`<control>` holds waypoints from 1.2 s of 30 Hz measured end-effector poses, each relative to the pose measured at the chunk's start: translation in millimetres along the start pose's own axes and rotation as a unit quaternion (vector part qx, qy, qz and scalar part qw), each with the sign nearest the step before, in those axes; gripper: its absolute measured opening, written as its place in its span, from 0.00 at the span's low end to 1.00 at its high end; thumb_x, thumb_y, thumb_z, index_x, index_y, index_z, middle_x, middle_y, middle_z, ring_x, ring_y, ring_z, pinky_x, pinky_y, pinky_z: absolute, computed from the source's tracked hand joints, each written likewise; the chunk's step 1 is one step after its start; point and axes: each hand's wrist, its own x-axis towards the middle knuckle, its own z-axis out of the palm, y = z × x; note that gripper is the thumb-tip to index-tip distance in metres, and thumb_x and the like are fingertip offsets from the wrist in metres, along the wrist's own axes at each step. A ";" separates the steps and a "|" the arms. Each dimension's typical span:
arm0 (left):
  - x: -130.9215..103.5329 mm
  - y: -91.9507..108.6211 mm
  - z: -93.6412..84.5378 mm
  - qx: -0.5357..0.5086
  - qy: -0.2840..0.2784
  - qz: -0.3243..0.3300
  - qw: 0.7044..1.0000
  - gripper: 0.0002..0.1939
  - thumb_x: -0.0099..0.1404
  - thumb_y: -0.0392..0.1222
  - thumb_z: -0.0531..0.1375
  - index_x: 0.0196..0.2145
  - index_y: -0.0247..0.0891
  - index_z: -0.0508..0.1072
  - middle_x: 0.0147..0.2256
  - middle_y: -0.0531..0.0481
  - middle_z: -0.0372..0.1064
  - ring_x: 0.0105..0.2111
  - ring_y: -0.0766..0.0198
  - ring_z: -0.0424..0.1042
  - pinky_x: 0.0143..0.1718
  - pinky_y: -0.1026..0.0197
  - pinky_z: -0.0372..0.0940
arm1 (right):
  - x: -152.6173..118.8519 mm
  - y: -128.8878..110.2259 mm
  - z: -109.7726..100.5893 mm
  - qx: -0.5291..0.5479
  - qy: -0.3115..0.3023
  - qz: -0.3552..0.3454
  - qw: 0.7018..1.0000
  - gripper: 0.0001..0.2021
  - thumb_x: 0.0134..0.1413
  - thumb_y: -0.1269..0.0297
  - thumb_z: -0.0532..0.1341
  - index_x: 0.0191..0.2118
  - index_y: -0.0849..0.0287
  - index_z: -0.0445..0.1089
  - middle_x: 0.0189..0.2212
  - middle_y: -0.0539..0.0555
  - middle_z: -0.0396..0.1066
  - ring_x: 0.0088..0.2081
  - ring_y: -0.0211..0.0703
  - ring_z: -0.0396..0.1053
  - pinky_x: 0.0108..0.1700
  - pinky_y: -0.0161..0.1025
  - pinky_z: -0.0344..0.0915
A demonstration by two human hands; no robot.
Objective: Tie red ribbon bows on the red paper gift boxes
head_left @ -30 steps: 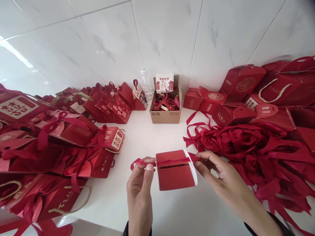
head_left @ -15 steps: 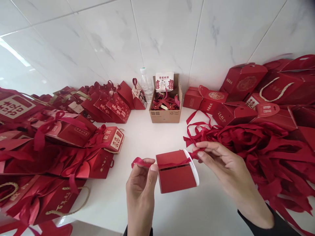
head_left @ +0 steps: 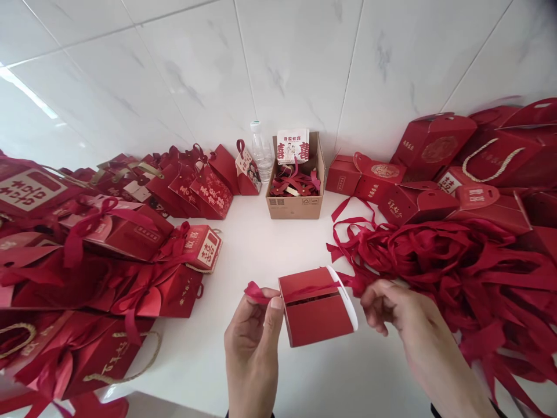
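Note:
A red gift box [head_left: 321, 319] with a white curved edge at its right end sits in front of me, a narrow gap running across its upper face. Along that gap lies a red ribbon [head_left: 311, 289]. My left hand [head_left: 255, 342] pinches the ribbon at the box's left end, thumb on top, with a short loose tail sticking out. At the box's right end, my right hand [head_left: 400, 313] has its fingers curled in beside the ribbon. Its thumb is hidden, and I cannot see whether it grips the ribbon. A big tangle of red ribbons [head_left: 439, 255] lies just beyond it.
Many red gift boxes [head_left: 113, 226], several tied with bows, are heaped on the left. More red boxes [head_left: 422, 200] stand at the back right. A cardboard box [head_left: 293, 210] with small red items and a clear bottle [head_left: 261, 154] stand near the tiled wall [head_left: 300, 64].
My right hand has moved down and right, its fingers curling from a visible pinch on the ribbon. The ribbon's right part sits lower. My left hand keeps its hold.

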 end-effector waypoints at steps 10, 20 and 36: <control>0.1 1.4 -1.4 0.017 -0.016 0.004 1.000 0.19 0.62 0.60 0.71 0.33 0.42 0.78 0.34 0.51 0.71 0.35 0.62 0.71 0.36 0.67 0.70 | 18.3 -3.3 16.4 0.061 -0.118 0.040 0.990 0.24 0.53 0.42 0.73 0.24 0.57 0.69 0.21 0.46 0.65 0.23 0.35 0.58 0.25 0.34 0.54; -4.2 4.0 1.6 0.017 0.024 -0.011 1.000 0.19 0.60 0.60 0.73 0.31 0.43 0.76 0.30 0.54 0.71 0.33 0.64 0.68 0.35 0.69 0.66 | 9.1 9.5 -4.3 0.088 -0.106 -0.013 0.990 0.15 0.58 0.45 0.72 0.38 0.52 0.79 0.32 0.50 0.77 0.33 0.42 0.70 0.38 0.39 0.68; -2.8 2.3 -1.6 0.023 -0.015 -0.026 0.999 0.22 0.62 0.61 0.71 0.30 0.41 0.73 0.28 0.54 0.69 0.31 0.65 0.66 0.35 0.68 0.65 | 20.6 25.7 -0.2 0.162 -0.060 0.009 0.985 0.17 0.47 0.45 0.77 0.32 0.51 0.77 0.36 0.50 0.78 0.40 0.48 0.75 0.46 0.43 0.72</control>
